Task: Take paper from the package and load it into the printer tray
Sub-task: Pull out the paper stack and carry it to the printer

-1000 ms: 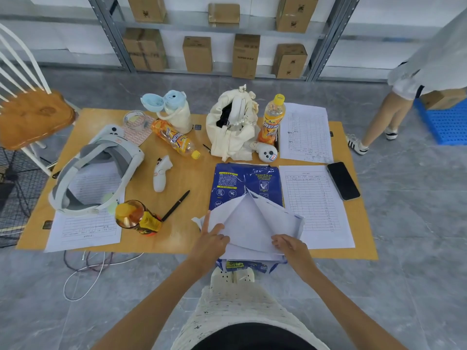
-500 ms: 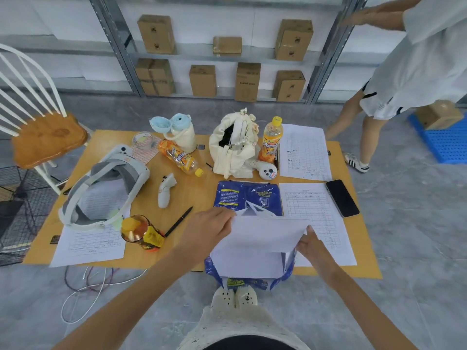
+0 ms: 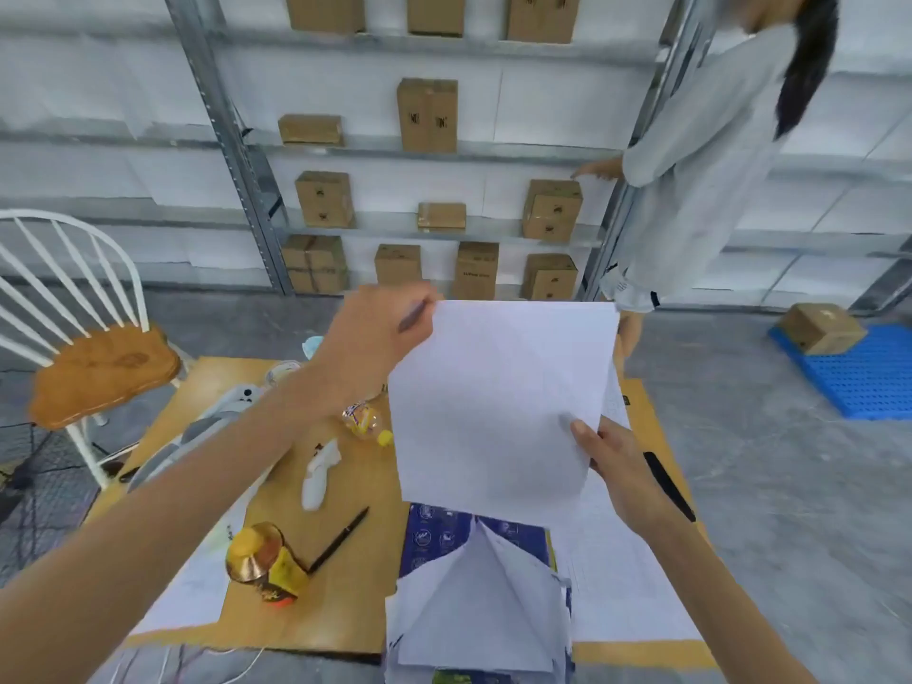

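Note:
A white stack of paper [image 3: 498,407] is held up in front of me, above the table. My left hand [image 3: 375,333] grips its top left corner. My right hand [image 3: 617,466] pinches its lower right edge. Below it the blue paper package [image 3: 434,535] lies at the table's near edge, its white wrapper flaps [image 3: 478,604] torn open and standing up. No printer or tray is in view.
The wooden table [image 3: 355,599] carries a black pen [image 3: 340,538], a gold-topped cup [image 3: 261,560], a white controller [image 3: 318,473], an orange bottle [image 3: 365,419], printed sheets and a black phone [image 3: 668,486]. A white chair [image 3: 94,367] stands left. A person [image 3: 701,160] reaches into the shelving behind.
Both hands have lifted the paper stack out of the package and raised it well above the table. My view has tilted upward toward the shelves.

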### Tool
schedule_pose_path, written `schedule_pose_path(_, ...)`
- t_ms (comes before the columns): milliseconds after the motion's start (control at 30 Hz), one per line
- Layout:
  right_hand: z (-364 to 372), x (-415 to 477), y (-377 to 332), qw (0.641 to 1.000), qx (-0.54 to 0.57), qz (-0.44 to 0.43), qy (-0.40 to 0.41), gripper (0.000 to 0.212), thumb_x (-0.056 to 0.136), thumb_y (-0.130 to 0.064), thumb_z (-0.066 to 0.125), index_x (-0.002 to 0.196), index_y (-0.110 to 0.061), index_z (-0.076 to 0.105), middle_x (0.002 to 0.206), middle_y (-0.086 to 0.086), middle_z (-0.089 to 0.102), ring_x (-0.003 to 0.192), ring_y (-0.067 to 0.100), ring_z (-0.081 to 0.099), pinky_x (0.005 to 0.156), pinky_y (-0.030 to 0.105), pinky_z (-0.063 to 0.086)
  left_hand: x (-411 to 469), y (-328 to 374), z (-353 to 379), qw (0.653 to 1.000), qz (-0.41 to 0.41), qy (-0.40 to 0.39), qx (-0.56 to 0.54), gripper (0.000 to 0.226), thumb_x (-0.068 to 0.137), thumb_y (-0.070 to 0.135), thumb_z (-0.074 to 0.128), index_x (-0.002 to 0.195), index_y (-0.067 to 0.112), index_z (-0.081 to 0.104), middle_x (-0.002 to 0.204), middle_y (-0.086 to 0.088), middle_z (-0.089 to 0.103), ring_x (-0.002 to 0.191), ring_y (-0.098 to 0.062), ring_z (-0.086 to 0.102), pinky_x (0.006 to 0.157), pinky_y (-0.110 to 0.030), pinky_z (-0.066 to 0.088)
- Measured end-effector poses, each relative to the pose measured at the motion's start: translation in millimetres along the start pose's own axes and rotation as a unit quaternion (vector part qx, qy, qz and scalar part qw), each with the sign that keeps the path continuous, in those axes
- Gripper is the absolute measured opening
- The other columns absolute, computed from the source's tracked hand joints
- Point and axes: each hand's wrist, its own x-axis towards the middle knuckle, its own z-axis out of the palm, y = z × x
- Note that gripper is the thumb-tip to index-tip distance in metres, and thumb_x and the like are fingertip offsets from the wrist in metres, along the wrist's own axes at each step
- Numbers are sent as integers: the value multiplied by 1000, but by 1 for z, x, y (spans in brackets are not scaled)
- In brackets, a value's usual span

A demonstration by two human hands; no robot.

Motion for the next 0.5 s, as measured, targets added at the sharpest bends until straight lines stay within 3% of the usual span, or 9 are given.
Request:
schedule_pose_path(133,2,13,-29,1000,-24,-10,-11,35,70,-42,67,100,-25,66,108,1,72,100,19,67,90,41,54,38,10,-29,1000,12,27,7,20,90,16,46,87,11,65,77,-10,69,71,-26,62,64,-32,45)
schedule_pose_path(200,1,16,-43,999,-32,-8,1,27,71,-38,70,94,-26,67,104,3,73,93,17,70,87,40,56,52,15,-38,999,16,33,11,21,91,13,45,88,11,66,80,-4,68,74,-20,60,64,-22,40)
schedule_pose_path(300,0,19,-60,999,-38,-3,11,2,81,-23,69,82,-23,68,82,-6,75,69,5,71,66,22,58,67,16,-46,999,14,40,5,23,91,13,45,92,10,68,89,-2,71,82,-18,61,69,-17,40)
schedule_pose_path(400,2,22,-73,998,-51,-16,42,10,82,-17,70,73,-18,65,68,-9,69,48,-5,64,44,9,47,79,16,-52,999,14,40,10,24,92,12,45,95,8,69,94,-3,72,85,-20,63,69,-15,39)
schedule_pose_path(500,4,26,-81,996,-58,-17,69,17,81,-21,72,78,-5,66,67,1,67,39,-6,58,37,8,40,88,14,-53,999,15,33,20,25,92,12,45,94,8,69,93,-5,73,81,-19,62,65,-11,37)
